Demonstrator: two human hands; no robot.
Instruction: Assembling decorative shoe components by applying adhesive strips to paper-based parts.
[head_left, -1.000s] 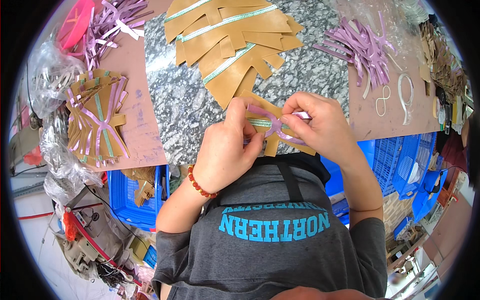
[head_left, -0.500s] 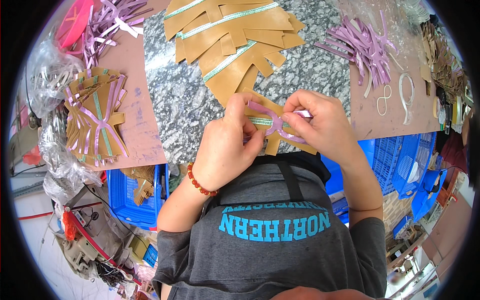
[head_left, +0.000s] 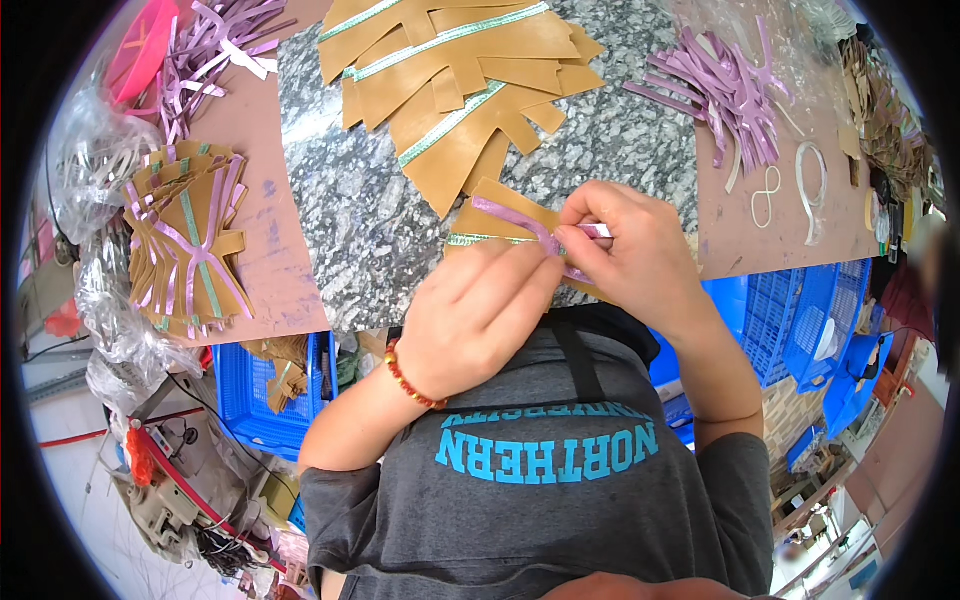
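Observation:
At the near edge of the stone slab lies a tan leather-like piece (head_left: 500, 200) with a green-and-white band across it. On it rests a purple cross-shaped strip (head_left: 512, 216), partly covered by my hands. My right hand (head_left: 625, 250) pinches one arm of this strip between thumb and fingertips, and its pale underside shows. My left hand (head_left: 490, 310) lies over the tan piece, fingers stretched out and pressing at the strip's middle; its thumb is hidden. Just beyond are overlapping tan pieces (head_left: 520, 72) with similar bands.
Purple strips (head_left: 735, 100) lie in a pile at the right, beside thin white loops (head_left: 768, 198). A fanned stack of tan pieces with purple strips (head_left: 190, 235) sits at the left. More purple strips (head_left: 200, 50) lie behind it. Blue baskets (head_left: 265, 400) stand below the table edge.
My left hand has shifted from gripping the strip's left side to lying across the piece, over the strip's middle. My right hand keeps its pinch, slightly farther left.

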